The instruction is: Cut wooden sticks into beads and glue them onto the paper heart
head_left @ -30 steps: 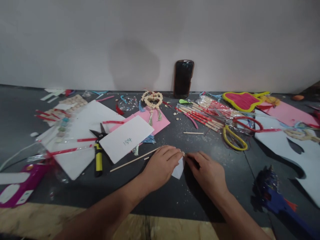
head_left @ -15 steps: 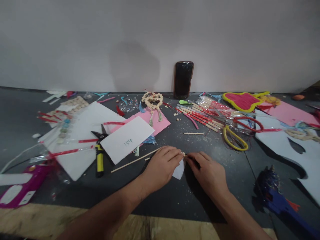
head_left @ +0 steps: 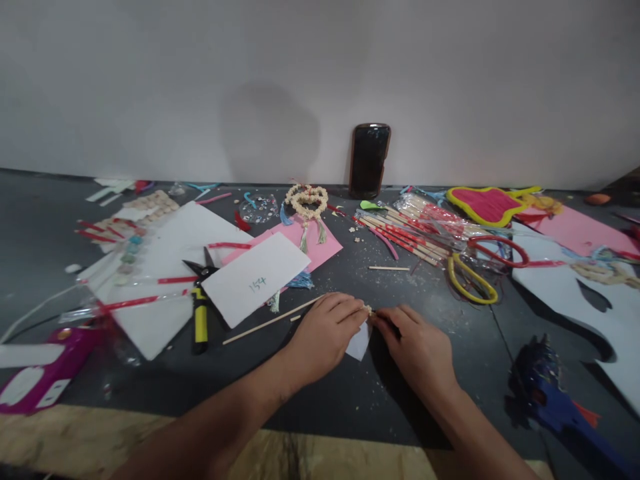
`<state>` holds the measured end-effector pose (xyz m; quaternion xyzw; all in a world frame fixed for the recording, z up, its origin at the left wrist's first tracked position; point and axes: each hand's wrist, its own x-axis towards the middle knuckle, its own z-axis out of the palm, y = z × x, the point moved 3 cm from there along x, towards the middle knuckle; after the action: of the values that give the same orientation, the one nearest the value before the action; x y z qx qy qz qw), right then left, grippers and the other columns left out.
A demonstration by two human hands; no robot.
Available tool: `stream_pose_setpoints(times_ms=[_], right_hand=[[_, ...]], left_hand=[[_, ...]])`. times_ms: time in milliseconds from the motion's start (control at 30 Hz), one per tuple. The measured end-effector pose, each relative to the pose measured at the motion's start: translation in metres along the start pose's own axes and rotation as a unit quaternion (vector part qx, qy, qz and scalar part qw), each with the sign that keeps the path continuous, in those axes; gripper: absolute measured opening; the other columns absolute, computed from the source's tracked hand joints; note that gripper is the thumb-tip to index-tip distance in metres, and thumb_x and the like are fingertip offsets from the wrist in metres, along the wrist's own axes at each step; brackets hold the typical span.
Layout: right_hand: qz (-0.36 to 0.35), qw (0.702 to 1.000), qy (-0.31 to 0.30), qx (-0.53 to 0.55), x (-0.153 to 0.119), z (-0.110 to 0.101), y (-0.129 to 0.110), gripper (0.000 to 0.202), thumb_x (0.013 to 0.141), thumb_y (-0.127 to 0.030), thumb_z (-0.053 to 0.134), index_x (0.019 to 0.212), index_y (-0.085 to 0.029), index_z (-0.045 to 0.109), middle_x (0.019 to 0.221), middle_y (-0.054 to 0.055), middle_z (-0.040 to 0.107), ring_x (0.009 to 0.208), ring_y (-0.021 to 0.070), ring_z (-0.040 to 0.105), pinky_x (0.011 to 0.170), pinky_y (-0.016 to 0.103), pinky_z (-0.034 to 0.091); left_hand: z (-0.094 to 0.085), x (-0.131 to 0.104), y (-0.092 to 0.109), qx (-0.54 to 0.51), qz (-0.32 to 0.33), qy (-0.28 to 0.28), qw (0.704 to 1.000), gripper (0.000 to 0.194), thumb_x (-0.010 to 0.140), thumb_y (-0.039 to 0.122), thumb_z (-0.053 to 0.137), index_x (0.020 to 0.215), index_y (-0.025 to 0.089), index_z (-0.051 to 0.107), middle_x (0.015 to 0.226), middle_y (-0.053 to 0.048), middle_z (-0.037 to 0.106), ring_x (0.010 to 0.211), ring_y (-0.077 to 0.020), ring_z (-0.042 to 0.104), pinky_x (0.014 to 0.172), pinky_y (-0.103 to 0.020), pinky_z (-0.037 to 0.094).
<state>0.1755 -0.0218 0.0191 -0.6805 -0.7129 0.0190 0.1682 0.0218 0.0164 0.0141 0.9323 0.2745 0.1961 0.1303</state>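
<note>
A small cream-coloured beaded piece (head_left: 369, 311) sits between my two hands, mostly covered by fingers. My left hand (head_left: 324, 339) comes in from the left with its fingers pressed together, and their tips are closed on the piece. From the other side, the thumb and index finger of my right hand (head_left: 421, 341) pinch its right end. Beneath the fingertips lies a small white paper (head_left: 359, 343), partly hidden by my left hand. A long thin wooden stick (head_left: 270, 321) and a short stick piece (head_left: 295, 318) lie just left of my left hand.
Yellow-handled pliers (head_left: 200, 323) and a white card (head_left: 257, 280) lie left. A beaded heart ornament (head_left: 306, 199) lies before a phone (head_left: 370, 160) leaning on the wall. Right are bundled sticks (head_left: 407, 233), scissors (head_left: 473, 279) and a blue glue gun (head_left: 555, 400).
</note>
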Motion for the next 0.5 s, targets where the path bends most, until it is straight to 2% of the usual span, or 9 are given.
stream_pose_setpoints(times_ms=[500], right_hand=[[0.017, 1.0, -0.009, 0.003, -0.0004, 0.0013, 0.0004, 0.02, 0.085, -0.034, 0.046, 0.084, -0.025, 0.064, 0.077, -0.001, 0.065, 0.068, 0.0122, 0.059, 0.055, 0.023, 0.034]], left_hand=[[0.0009, -0.0001, 0.0015, -0.007, -0.008, -0.011, 1.0, 0.034, 0.085, 0.013, 0.043, 0.118, 0.015, 0.051, 0.117, -0.008, 0.057, 0.108, -0.0204, 0.047, 0.095, -0.038, 0.04]])
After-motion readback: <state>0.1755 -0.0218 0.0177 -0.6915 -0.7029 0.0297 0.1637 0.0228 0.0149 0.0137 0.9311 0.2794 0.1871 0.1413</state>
